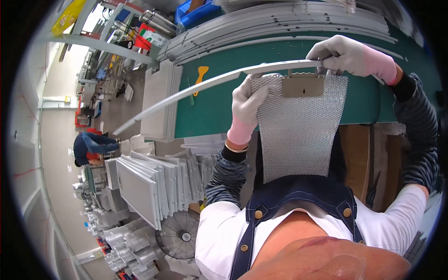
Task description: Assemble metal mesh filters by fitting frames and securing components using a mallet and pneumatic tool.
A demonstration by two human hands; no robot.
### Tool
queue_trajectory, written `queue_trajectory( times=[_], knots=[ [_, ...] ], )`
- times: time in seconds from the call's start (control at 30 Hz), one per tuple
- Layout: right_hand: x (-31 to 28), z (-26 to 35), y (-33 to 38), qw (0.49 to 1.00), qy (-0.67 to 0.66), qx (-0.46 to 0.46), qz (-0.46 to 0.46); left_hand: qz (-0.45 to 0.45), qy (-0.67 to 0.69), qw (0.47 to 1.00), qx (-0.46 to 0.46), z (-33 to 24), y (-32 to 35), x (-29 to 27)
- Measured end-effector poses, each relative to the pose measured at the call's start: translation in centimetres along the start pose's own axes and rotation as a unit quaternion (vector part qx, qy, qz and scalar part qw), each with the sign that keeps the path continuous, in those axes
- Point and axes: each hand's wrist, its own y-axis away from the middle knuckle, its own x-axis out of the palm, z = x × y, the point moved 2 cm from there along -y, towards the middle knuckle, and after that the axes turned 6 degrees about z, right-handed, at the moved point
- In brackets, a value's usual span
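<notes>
A sheet of silver metal mesh (301, 140) hangs over the near edge of the green table, its lower end against my apron. At its top sits a grey-brown metal plate (302, 87) with a small slot. My left hand (246, 105), in a white and pink glove, is closed on the mesh's upper left corner, thumb in front and the other fingers partly hidden. A long pale metal strip (186, 92) runs along the mesh's top edge and juts far out to the left. My right hand (345, 55), gloved alike, pinches the strip's right end above the mesh's upper right corner.
On the green table (210, 116) lie a yellow scraper (200, 78), a stack of flat panels (158, 102) and a pile of long metal strips (280, 23) at the back. Framed panels (140, 184) and a fan (182, 235) stand left of me. Farther left is another person (88, 147).
</notes>
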Motion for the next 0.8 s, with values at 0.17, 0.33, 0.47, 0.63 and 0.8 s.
queue_trajectory(
  times=[0.17,0.33,0.47,0.63,0.8],
  knots=[
    [0.2,2.0,-0.5,0.994,0.011,0.097,0.038,-0.041,0.038,0.998,0.016,-0.4,1.2,-0.1],
    [0.3,1.8,0.2,0.994,0.006,0.093,0.053,-0.05,0.062,0.997,0.008,-1.3,1.3,0.0],
    [0.9,3.7,-0.7,0.994,0.035,0.078,0.067,-0.069,-0.021,0.997,0.01,-2.0,1.2,0.7],
    [1.3,5.6,0.7,0.98,0.12,0.144,0.059,-0.06,-0.045,0.997,0.036,-2.3,2.3,-0.2],
    [1.9,4.7,2.7,0.979,0.146,0.118,0.079,-0.03,0.013,0.999,0.019,-2.8,3.0,1.2]
  ],
)
